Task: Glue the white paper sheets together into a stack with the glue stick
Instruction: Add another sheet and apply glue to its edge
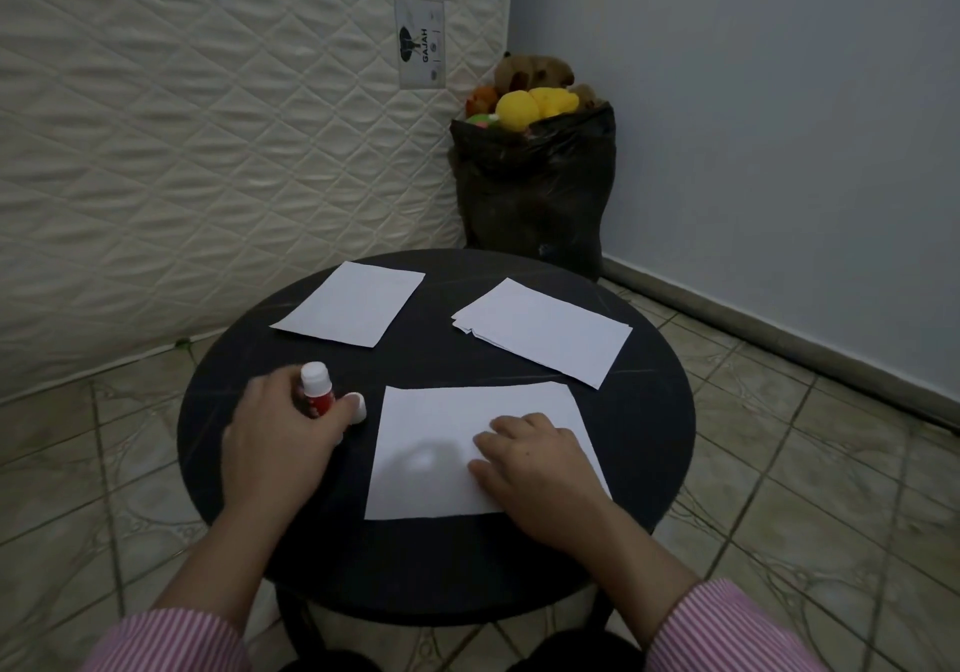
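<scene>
On a round black table lie three lots of white paper. One sheet lies nearest me, and my right hand rests flat on its right half. A single sheet lies at the far left. A small fanned pile of sheets lies at the far right. My left hand grips a red glue stick with a white top, standing upright left of the near sheet. A small white cap sits by my left thumb.
A quilted mattress leans against the wall behind the table. A black bag full of soft toys stands in the corner. Tiled floor surrounds the table.
</scene>
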